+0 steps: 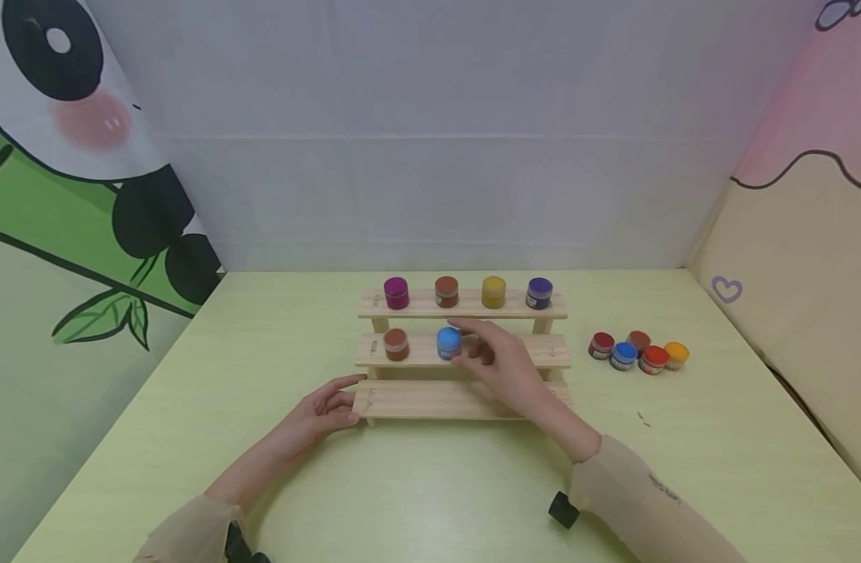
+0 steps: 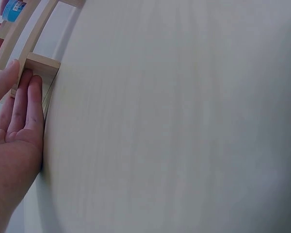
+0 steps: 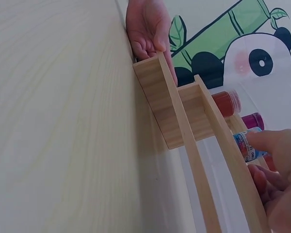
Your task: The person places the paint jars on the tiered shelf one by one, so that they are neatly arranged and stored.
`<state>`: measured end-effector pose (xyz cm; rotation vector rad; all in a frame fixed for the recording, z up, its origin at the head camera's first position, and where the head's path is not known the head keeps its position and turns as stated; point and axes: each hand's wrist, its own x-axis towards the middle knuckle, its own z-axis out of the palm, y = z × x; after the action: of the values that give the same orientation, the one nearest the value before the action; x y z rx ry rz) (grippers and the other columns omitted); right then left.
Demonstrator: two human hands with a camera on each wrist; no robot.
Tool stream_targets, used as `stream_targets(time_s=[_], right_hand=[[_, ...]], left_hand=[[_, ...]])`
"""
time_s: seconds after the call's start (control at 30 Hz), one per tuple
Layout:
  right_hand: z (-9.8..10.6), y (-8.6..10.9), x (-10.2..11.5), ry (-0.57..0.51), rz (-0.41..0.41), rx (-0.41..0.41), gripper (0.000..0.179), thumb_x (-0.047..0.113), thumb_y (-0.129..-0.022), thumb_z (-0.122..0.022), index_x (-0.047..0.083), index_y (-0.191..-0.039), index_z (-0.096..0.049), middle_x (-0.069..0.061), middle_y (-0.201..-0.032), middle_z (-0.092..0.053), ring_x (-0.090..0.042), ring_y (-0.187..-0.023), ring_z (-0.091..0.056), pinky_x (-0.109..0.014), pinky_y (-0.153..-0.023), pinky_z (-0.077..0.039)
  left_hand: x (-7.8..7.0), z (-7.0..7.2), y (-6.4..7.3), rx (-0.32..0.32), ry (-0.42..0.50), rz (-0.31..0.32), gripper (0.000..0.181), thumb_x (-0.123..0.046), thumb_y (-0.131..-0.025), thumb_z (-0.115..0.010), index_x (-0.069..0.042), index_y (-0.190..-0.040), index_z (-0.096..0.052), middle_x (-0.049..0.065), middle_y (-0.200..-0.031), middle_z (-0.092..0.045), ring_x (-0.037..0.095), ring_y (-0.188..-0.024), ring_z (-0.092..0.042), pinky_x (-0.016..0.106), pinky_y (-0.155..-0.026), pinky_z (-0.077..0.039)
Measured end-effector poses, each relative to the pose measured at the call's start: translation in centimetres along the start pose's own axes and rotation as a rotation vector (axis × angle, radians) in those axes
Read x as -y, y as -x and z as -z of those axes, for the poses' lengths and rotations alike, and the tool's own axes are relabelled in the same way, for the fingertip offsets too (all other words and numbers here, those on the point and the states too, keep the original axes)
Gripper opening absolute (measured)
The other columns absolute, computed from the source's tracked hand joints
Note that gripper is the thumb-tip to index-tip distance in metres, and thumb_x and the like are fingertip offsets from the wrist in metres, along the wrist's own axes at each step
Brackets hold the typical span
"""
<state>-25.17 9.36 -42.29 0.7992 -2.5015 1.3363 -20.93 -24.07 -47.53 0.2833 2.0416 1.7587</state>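
Observation:
A three-tier wooden rack point(image 1: 430, 400) stands on the table. My left hand point(image 1: 313, 416) grips the left end of its lowest shelf, thumb at the front edge and fingers at the end panel. On the middle shelf, a light blue paint jar point(image 1: 449, 343) sits upright between the thumb and index finger of my right hand point(image 1: 504, 363). In the right wrist view, the thumb lies against this blue jar point(image 3: 248, 145). To its left is a brown paint jar point(image 1: 396, 345). The top shelf carries a magenta jar point(image 1: 396, 294), a brown jar point(image 1: 446, 292), a yellow jar point(image 1: 493, 293) and a dark blue jar point(image 1: 539, 294).
Right of the rack, several jars cluster on the table: a dark red jar point(image 1: 601, 346), a blue jar point(image 1: 623, 356), a brown jar point(image 1: 638, 342), a red jar point(image 1: 653, 360) and an orange jar point(image 1: 676, 356). A pale wall point(image 1: 430, 156) rises behind.

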Motion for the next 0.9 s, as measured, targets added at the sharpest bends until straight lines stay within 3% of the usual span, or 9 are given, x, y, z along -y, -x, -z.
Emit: stream_targets(time_s=[0.47,0.9], right_hand=[[2.4,1.4,-0.5,0.074,-0.005,-0.047,0.052,0.013,-0.09,-0.072,0.026,-0.138,-0.057,-0.008,-0.121,-0.069,-0.013,-0.086,-0.065,-0.027,-0.078,-0.056],[5.4,3.0,-1.5,0.158,0.011,-0.109,0.05,0.012,-0.089,-0.073,0.022,-0.136,-0.059,-0.007,-0.117,-0.071,-0.013,-0.084,-0.066,-0.026,-0.074,-0.056]], left_hand=[[0.1,0.1,0.0,0.005,0.015,0.001,0.07,-0.013,-0.098,-0.06,-0.004,-0.156,-0.021,-0.011,-0.115,-0.067,0.002,-0.107,-0.063,0.018,-0.094,-0.048],[-0.2,0.0,0.1,0.004,0.014,0.009,0.07,-0.014,-0.098,-0.06,-0.006,-0.156,-0.022,-0.01,-0.116,-0.066,0.004,-0.107,-0.063,0.018,-0.094,-0.047]])
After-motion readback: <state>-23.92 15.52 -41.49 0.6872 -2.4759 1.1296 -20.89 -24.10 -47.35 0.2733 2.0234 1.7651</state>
